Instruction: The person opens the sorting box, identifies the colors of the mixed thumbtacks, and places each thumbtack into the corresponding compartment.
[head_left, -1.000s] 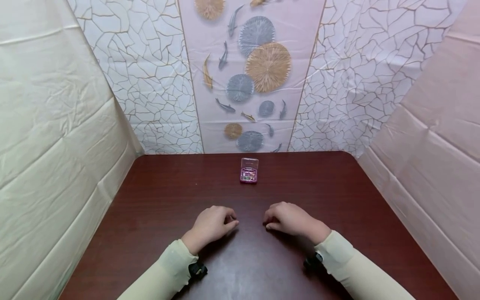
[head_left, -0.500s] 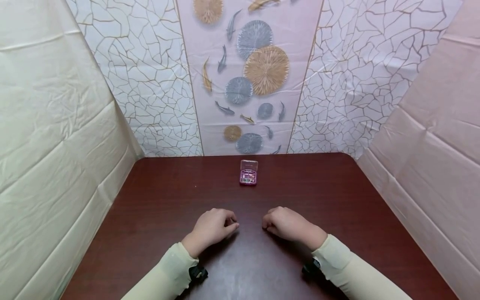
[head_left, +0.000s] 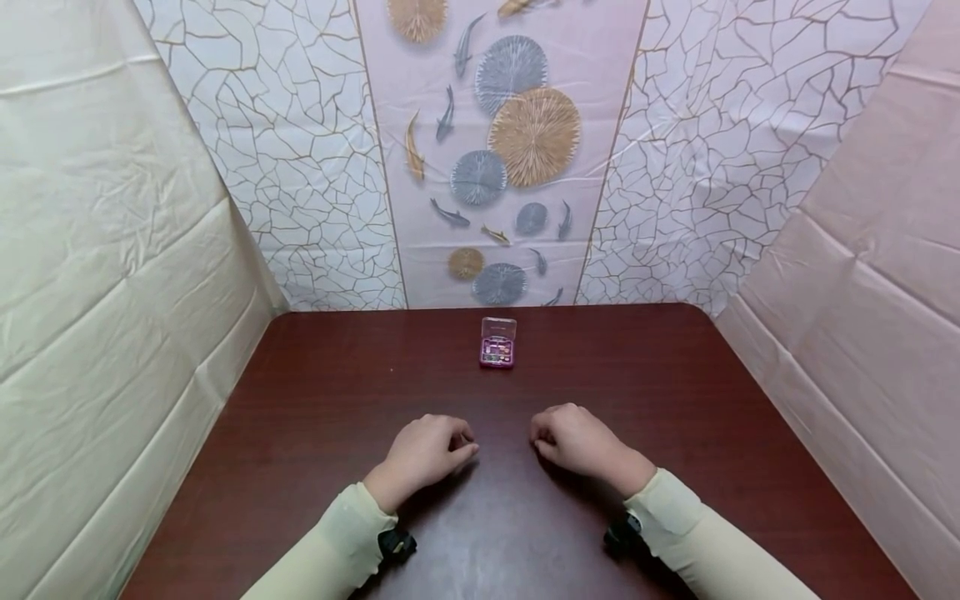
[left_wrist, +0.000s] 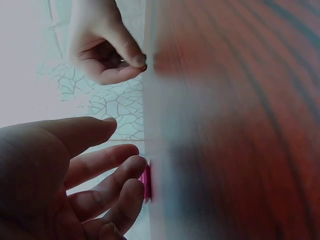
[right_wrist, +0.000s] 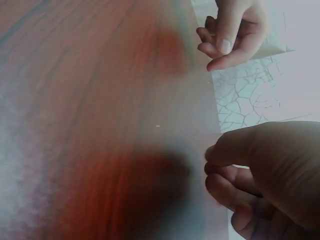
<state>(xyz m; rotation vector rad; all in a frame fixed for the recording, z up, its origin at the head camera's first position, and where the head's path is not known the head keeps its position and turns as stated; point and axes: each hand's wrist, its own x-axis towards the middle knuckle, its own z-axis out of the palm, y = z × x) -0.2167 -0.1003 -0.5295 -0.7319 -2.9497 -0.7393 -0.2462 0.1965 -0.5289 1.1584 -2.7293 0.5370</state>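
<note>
A small purple-pink box stands near the far edge of the brown table in the head view, its clear lid raised. Small coloured pieces, too tiny to identify, lie inside it. My left hand rests on the table nearer to me, fingers loosely bent and nothing visible between them. My right hand rests opposite, its fingers loosely curled and thumb close to the index finger. In the left wrist view a dark spot shows at the right hand's fingertips; I cannot tell what it is. Both hands are apart from the box.
The brown table has a glossy surface. Patterned cloth hangs behind it, and pale cloth walls flank it. A tiny pale speck lies left of the box. Dark wrist cameras sit at both cuffs.
My right hand shifts slightly, its fingers dipping and lifting again. The left hand and the box stay where they are; the head view tilts a little.
</note>
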